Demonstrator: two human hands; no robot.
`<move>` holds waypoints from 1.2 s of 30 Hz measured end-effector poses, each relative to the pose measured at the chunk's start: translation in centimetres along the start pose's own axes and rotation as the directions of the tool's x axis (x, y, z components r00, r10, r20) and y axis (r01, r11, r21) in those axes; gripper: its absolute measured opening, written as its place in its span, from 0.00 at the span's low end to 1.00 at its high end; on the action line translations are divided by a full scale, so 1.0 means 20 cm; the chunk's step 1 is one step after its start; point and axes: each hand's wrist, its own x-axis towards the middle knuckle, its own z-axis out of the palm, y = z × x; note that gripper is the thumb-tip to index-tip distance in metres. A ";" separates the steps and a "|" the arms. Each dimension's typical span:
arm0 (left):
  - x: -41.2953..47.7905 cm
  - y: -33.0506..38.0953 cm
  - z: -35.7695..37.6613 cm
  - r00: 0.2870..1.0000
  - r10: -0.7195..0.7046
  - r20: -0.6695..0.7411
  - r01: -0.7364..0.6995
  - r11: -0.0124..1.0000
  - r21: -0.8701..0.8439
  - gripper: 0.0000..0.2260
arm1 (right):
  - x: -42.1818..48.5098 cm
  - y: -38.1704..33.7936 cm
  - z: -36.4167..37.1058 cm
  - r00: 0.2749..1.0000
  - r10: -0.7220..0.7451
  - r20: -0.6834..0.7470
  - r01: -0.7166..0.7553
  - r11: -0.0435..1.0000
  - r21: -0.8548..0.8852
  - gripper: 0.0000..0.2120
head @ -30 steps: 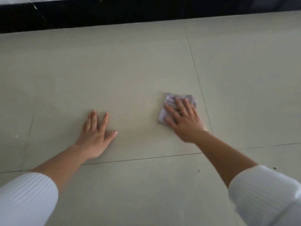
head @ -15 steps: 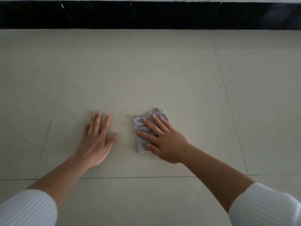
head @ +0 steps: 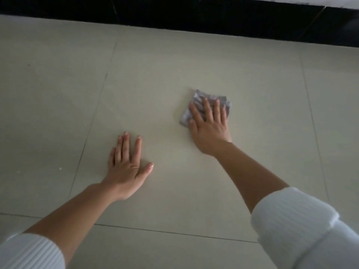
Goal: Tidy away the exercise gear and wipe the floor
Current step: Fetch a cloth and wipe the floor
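A small folded grey-purple cloth lies flat on the pale tiled floor, right of centre. My right hand presses down on it with straight, spread fingers, covering most of its near half. My left hand rests flat on the bare floor to the lower left of the cloth, fingers straight, thumb out to the right, holding nothing. Both forearms are bare, with white ribbed sleeves pushed up. No exercise gear is in view.
A black skirting band runs along the far edge of the floor. Thin grout lines cross the tiles. A few small pale specks lie on the floor left of my left hand.
My right hand has slid the cloth to the right and away from my left hand, after first sweeping it leftward toward that hand. My left hand stays planted on the floor.
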 end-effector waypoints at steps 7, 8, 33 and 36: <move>-0.02 0.01 -0.03 0.998 0.020 0.055 -0.017 0.999 -0.052 0.43 | -0.24 0.05 0.01 0.777 -0.598 0.198 0.622 0.777 -0.093 0.25; -0.02 0.01 -0.03 0.998 0.026 0.053 -0.023 0.998 -0.060 0.42 | -0.23 0.14 0.00 0.785 -0.584 0.204 0.611 0.784 -0.107 0.25; -0.01 -0.01 0.00 0.998 0.056 0.008 -0.055 0.991 -0.123 0.38 | 0.47 -0.08 -0.12 0.946 -0.303 0.112 0.316 0.940 -0.125 0.27; -0.01 -0.02 0.00 0.998 0.058 -0.009 -0.059 0.991 -0.117 0.37 | 0.57 -0.27 -0.12 0.985 0.098 0.142 -0.100 0.995 0.008 0.25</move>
